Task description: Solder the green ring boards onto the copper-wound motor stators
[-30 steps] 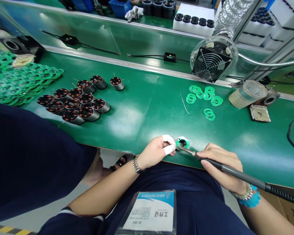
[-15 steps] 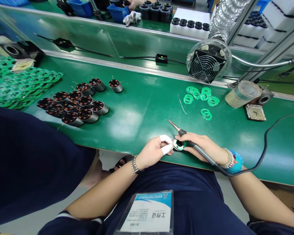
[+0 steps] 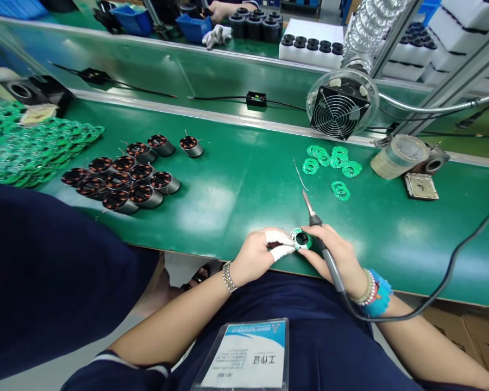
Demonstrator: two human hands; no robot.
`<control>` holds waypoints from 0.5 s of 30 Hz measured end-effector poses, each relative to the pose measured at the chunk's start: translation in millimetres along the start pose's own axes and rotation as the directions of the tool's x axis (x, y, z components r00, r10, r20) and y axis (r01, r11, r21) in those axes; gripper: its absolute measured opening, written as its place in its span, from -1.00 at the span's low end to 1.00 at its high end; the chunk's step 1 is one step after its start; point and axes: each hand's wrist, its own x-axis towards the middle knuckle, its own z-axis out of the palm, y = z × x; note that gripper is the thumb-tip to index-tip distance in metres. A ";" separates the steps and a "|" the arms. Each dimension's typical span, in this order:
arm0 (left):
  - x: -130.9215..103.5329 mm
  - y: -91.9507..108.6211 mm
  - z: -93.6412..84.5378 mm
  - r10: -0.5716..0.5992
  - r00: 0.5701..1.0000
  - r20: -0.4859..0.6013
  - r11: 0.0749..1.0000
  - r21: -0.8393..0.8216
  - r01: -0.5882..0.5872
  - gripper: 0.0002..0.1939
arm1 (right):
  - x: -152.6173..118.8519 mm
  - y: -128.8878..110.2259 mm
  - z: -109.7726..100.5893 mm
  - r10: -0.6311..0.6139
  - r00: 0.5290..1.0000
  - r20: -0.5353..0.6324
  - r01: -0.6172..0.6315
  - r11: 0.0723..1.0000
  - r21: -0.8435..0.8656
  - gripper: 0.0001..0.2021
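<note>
Near the bench's front edge, a green ring-shaped circuit board (image 3: 296, 242) faces up between my hands, apparently on top of a motor stator whose body is mostly hidden. My left hand (image 3: 264, 251), with white covers on thumb and finger, pinches its left side. A soldering iron (image 3: 330, 266) lies in my right hand (image 3: 337, 251), its tip pointing away over the bench. Fingers of that same hand touch the ring's right side. Beyond the tip lies a thin piece of solder wire (image 3: 300, 174).
Several copper-wound stators (image 3: 124, 179) stand at left, beside a heap of green boards (image 3: 44, 146). Loose ring boards (image 3: 340, 190) lie at right, near a plastic cup (image 3: 399, 156) and a soldering sponge (image 3: 421, 186). A fan (image 3: 338, 113) hangs over the back edge. Another person sits at left.
My right hand has turned, so the iron stands steeper and its tip has swung right. The board has shifted slightly right with both hands still on it.
</note>
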 end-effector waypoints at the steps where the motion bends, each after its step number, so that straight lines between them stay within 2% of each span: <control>1: 1.2 0.9 1.1 -0.124 0.992 -0.025 0.982 -0.144 0.119 -0.89 | -3.6 -1.9 3.5 0.002 0.999 -0.045 -0.003 0.999 -0.035 -0.65; 3: 3.1 2.2 4.0 -0.317 0.948 -0.035 0.891 -0.353 0.285 -0.83 | -7.9 -5.2 8.1 0.005 0.995 -0.099 -0.012 0.997 -0.074 -0.63; 4: 3.7 2.7 5.5 -0.371 0.928 -0.030 0.853 -0.405 0.328 -0.81 | -8.2 -6.4 8.8 0.006 0.994 -0.106 -0.014 0.997 -0.074 -0.61; 6: 4.4 3.9 7.6 -0.398 0.917 -0.030 0.837 -0.422 0.349 -0.84 | -4.8 -8.0 7.2 -0.005 0.994 -0.110 0.001 0.999 -0.044 -0.62; 8: 4.5 5.5 8.2 -0.346 0.936 -0.060 0.882 -0.362 0.303 -0.87 | 2.4 -9.0 3.4 -0.033 0.991 -0.127 0.032 0.999 -0.013 -0.68; 11: 4.4 8.0 6.6 -0.213 0.971 -0.109 0.966 -0.172 0.192 -0.91 | 14.0 -10.2 -0.7 -0.074 0.987 -0.143 0.077 0.997 0.013 -0.74; 13: 4.6 9.1 4.9 -0.146 0.983 -0.113 0.988 -0.067 0.139 -0.92 | 19.0 -11.0 -0.7 -0.100 0.987 -0.126 0.102 0.995 0.014 -0.74; 15: 4.9 9.2 3.4 -0.139 0.987 -0.081 0.989 -0.069 0.133 -0.94 | 20.7 -11.6 1.1 -0.130 0.986 -0.102 0.130 0.992 -0.006 -0.74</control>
